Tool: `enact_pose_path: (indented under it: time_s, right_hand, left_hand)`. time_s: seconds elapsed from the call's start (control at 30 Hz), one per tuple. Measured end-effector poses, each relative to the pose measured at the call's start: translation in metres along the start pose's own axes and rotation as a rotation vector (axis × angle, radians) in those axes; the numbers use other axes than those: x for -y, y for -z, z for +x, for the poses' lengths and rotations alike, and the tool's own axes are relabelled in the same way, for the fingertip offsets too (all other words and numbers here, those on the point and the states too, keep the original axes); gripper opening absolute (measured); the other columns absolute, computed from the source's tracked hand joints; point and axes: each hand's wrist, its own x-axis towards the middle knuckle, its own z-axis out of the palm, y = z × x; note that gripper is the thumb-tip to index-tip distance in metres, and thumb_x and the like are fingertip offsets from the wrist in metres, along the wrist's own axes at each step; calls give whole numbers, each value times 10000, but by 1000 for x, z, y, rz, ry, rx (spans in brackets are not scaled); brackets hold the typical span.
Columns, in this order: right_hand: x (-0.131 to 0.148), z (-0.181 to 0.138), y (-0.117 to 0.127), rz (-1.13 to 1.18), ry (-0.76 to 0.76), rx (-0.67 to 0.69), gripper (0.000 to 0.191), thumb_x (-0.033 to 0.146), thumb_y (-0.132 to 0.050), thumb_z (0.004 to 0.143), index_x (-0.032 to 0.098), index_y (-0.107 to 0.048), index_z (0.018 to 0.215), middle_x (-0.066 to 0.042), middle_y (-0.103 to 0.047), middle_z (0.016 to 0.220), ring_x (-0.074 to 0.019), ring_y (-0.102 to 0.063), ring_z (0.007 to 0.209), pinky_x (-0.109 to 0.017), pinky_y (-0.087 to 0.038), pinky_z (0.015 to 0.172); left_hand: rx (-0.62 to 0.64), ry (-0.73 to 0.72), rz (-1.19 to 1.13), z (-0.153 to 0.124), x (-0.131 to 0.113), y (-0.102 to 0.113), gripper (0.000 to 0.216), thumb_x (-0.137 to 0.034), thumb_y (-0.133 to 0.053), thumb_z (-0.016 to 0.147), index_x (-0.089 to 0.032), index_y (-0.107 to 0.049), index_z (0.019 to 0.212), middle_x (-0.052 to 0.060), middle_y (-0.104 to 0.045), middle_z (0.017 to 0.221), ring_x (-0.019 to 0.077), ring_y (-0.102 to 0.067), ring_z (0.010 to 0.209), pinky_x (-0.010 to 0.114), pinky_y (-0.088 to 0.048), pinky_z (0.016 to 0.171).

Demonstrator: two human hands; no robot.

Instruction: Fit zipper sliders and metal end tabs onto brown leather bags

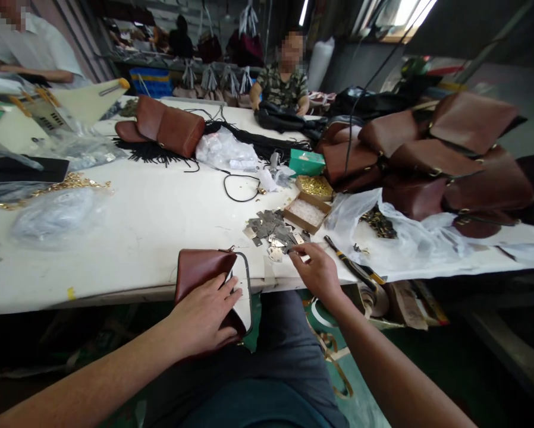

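Observation:
A brown leather bag (204, 266) lies over the table's front edge, its zipped mouth parted and a pale lining showing. My left hand (209, 309) rests across it, fingers hooked over the edge of the opening and keeping hold of the leather. To the right, my right hand (318, 270) is at the near side of a heap of small flat metal plates (269, 226). Its thumb and index finger are pinched at a small dark piece that looks like one of these plates; the fingers partly cover it.
Behind the heap stand an open box of clear small pieces (308, 213) and a box of gold fittings (314, 186). Yellow-black pliers (354, 261) lie right, near a plastic bag (410, 229) and stacked brown bags (427, 160). A co-worker (285, 80) sits across the table.

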Motion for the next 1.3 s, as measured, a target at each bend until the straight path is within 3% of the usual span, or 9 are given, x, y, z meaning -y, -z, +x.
enact_pose_path:
  time_s: [0.1,0.17,0.37,0.6,0.8,0.87,0.97,1.07,1.3]
  right_hand:
    - [-2,51,-13,-280,129,144,255,301,-683,898,242,-803,1116,-120,-755,1152,-293,-651,1100,-378,-477,894]
    - [-6,76,-24,-373,123,225,249,281,-727,852,250,-820,1080,-116,-765,1104,-296,-660,1048,-372,-472,836]
    - [-22,100,-37,-379,124,252,144,246,-733,843,254,-844,934,-107,-778,963,-287,-685,878,-384,-448,730]
    - [-29,86,-33,-269,138,122,309,466,-602,969,260,-832,957,-113,-771,1034,-325,-701,968,-440,-511,770]
    - [7,65,-26,47,92,-31,347,521,-706,890,204,-813,980,-84,-764,851,-229,-658,717,-389,-527,698]
    - [29,46,-28,262,-3,48,359,492,-756,845,195,-800,1041,-46,-738,771,-191,-629,645,-344,-525,634]
    - [58,8,-41,551,-140,354,364,479,-767,827,191,-790,1049,-29,-743,787,-165,-643,627,-301,-535,595]
    - [70,-20,-59,626,-252,568,358,490,-736,853,186,-798,1030,-44,-768,838,-165,-674,646,-269,-522,552]
    - [65,-32,-77,540,-261,592,238,411,-716,874,209,-806,961,-25,-781,794,-188,-718,668,-287,-548,605]
  left_hand:
    - [12,11,-15,0,1,1,771,-547,-736,842,-171,-556,1491,156,-461,1626,411,-458,1452,508,-424,1186]
    - [16,13,-32,0,2,1,783,-551,-735,841,-164,-547,1495,150,-456,1630,408,-443,1461,504,-407,1199]
    - [5,6,-60,0,5,2,829,-580,-744,816,-148,-530,1491,163,-464,1618,379,-433,1463,469,-364,1218]
    - [53,-22,-27,2,6,8,772,-581,-706,848,-118,-558,1448,177,-494,1581,379,-473,1405,463,-406,1170]
    - [62,-28,-10,3,7,11,733,-593,-641,879,-99,-574,1416,180,-521,1544,358,-505,1343,447,-407,1153]
    - [62,-29,-8,3,7,12,718,-591,-632,878,-100,-582,1400,181,-528,1535,359,-508,1327,445,-422,1126]
    - [51,-36,-10,3,7,12,702,-581,-619,881,-101,-585,1392,183,-552,1503,360,-503,1317,443,-428,1100]
    - [49,-36,-15,4,7,13,696,-584,-582,904,-89,-583,1393,185,-597,1434,350,-511,1290,438,-412,1112]
    - [110,-30,-13,6,8,19,651,-550,-539,939,-75,-585,1381,183,-607,1401,331,-522,1238,423,-424,1091]
